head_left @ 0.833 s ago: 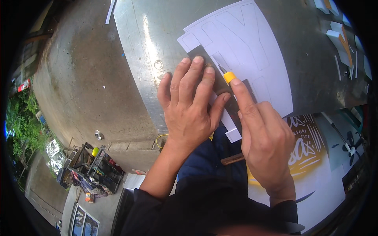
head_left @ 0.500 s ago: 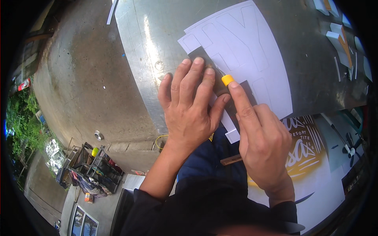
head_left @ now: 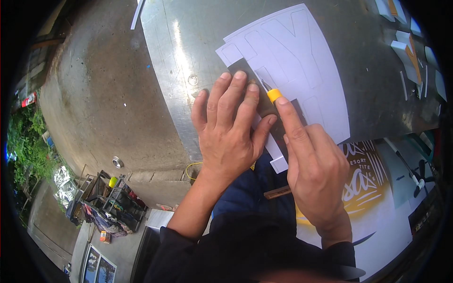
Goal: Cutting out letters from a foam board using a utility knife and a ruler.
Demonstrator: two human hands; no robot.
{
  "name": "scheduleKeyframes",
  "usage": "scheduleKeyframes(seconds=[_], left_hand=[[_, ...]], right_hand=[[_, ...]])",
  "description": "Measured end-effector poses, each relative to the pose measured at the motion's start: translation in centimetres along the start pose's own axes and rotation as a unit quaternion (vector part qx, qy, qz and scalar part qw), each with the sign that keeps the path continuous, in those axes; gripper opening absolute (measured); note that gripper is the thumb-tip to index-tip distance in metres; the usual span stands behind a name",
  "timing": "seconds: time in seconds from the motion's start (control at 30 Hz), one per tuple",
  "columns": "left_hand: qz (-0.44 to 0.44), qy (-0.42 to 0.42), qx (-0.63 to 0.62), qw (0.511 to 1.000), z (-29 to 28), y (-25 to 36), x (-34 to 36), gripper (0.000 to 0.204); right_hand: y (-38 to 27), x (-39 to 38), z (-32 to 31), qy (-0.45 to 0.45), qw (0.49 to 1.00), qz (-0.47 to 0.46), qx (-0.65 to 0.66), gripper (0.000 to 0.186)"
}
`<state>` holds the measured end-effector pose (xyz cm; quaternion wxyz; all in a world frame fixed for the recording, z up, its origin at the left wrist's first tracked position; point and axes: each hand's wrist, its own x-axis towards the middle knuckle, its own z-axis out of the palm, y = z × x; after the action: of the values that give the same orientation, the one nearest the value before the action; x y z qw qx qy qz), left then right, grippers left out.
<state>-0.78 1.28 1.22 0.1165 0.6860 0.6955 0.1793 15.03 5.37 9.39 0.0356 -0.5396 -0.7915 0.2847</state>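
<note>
A white sheet (head_left: 325, 89) with outlined letter shapes, one edge curved, lies on a metal-topped table (head_left: 163, 56). Across its near left part rests a dark flat metal straightedge (head_left: 240, 70). My left hand (head_left: 231, 118) lies on the straightedge with fingers spread, pressing it down. In my right hand (head_left: 314, 160) is a cutter knife (head_left: 273, 95) with a yellow front end, the index finger stretched along it. Its thin blade points away from me and meets the sheet beside the straightedge. My palm hides the rest of the handle.
White cut pieces with brown faces (head_left: 406, 56) and narrow strips (head_left: 404, 86) lie at the table's right. Below the right edge is a brown and yellow printed panel (head_left: 368, 188), near a small fan (head_left: 420, 174). A cluttered rack (head_left: 113, 203) stands on the floor at lower left.
The view has shifted slightly. The knife's blade shows more plainly beside the straightedge; both hands keep nearly the same pose.
</note>
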Motion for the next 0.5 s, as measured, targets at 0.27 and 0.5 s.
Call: scheduleKeyframes(seconds=[0.27, 0.5], left_hand=[[0.001, 0.003, 0.000, 1.000, 0.03, -0.02, 0.03, 0.053], [-0.002, -0.005, 0.008, 1.000, -0.12, 0.07, 0.01, 0.054]], right_hand=[[-0.05, -0.07, 0.03, -0.001, 1.000, -0.008, 0.004, 0.058], [-0.36, -0.15, 0.13, 0.003, 1.000, -0.012, -0.026, 0.058]])
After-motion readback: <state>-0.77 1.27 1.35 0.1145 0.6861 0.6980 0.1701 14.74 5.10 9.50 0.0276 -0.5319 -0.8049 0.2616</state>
